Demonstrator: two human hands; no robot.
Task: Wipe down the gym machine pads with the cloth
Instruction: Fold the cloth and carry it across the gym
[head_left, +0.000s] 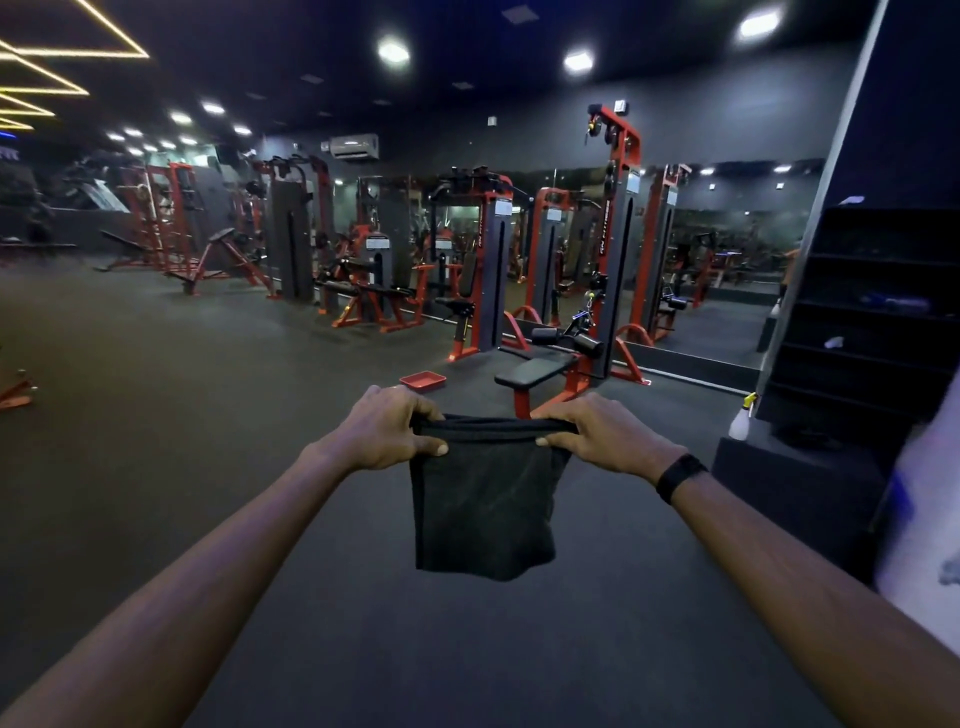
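A dark, almost black cloth (483, 499) hangs in the air at arm's length in front of the person, folded over along its top edge and falling in a soft, slightly uneven rectangle with a rumpled bottom hem. The left hand (392, 431) grips the top left corner, fingers curled over the fold and thumb pressed against the front of the fabric. The right hand (605, 436) holds the top right corner the same way, so the top edge is stretched nearly straight between the two. A black band (679, 477) sits on the right wrist.

Just beyond the cloth stands a red-framed machine with a black seat pad (535, 370) and black roller pads (569, 340) behind it; the cloth is well apart from these pads and hides the foot of the red seat post. A flat red tray (423, 381) lies on the dark floor (208, 415) left of the seat. A white spray bottle with a yellow nozzle (742, 418) stands at the right, beside a dark shelving unit (872, 312). More red and black machines line the mirrored wall (727, 260) behind
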